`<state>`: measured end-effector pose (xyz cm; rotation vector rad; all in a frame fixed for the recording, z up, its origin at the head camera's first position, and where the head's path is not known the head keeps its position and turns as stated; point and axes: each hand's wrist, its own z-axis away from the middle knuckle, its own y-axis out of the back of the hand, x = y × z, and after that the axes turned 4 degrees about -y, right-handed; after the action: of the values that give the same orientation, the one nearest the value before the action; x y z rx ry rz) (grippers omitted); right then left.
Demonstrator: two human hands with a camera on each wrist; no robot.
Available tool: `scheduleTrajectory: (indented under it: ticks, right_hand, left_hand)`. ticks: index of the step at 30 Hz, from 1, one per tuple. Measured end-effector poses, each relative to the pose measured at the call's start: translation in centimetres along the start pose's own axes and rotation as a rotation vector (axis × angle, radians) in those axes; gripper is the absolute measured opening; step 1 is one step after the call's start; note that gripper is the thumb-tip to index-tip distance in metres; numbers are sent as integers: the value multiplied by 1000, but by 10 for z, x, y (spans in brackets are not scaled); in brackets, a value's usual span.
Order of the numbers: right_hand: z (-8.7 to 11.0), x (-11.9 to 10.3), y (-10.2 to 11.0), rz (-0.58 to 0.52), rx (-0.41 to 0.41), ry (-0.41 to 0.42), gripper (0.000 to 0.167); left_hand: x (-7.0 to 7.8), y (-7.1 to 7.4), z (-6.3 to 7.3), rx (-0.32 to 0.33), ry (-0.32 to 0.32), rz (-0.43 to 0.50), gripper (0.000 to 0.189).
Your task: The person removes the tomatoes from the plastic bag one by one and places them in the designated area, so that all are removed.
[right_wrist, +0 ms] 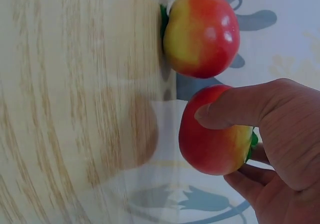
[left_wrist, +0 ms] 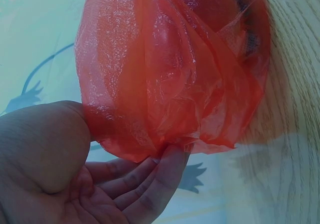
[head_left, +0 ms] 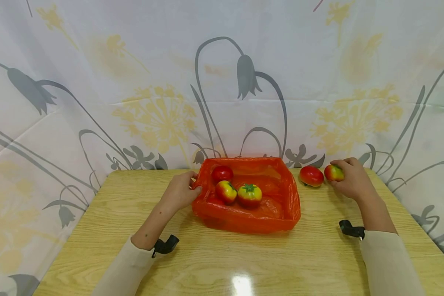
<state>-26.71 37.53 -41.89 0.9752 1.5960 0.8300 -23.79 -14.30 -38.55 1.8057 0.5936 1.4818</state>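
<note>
"What does the right hand (head_left: 349, 176) have?"

"A glossy, round red-and-yellow fruit (head_left: 332, 172), thumb and fingers curled round it, just beside a second shiny red-and-yellow fruit (head_left: 311, 176) near the far edge of the pale wood-grain table (head_left: 281, 263). Whether it touches the table, one can't tell."

"And the left hand (head_left: 179, 189)?"

"Its bent fingers pinch the left edge of a thin, translucent red plastic bag (head_left: 244, 224), open, three fruits showing inside."

"Any advice?"

"A light, even grip, clear of the neighbouring fruit; tugging could probably tear such thin plastic."
</note>
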Motion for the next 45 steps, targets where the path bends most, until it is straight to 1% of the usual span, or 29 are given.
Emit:
scheduleTrajectory:
  ticks: [6, 17, 22, 31, 41, 45]
  right_hand:
    - [-2, 1, -2, 8, -3, 16, 55]
    - [0, 2, -3, 12, -47, -29, 58]
    - [0, 4, -4, 17, -49, -24, 59]
    - [-1, 5, -5, 19, -32, 11, 58]
    - [-3, 3, -5, 17, -72, -15, 60]
    - [-2, 2, -4, 20, -76, -11, 61]
  left_hand:
    - [-1, 0, 0, 1, -5, -3, 34]
    - [-2, -2, -1, 8, -14, 1, 32]
    - [-2, -1, -1, 9, -17, -10, 32]
    - [-3, -2, -1, 17, -23, -25, 32]
    - [-3, -2, -2, 15, -16, -31, 33]
    - [-3, -2, -2, 14, -15, -25, 32]
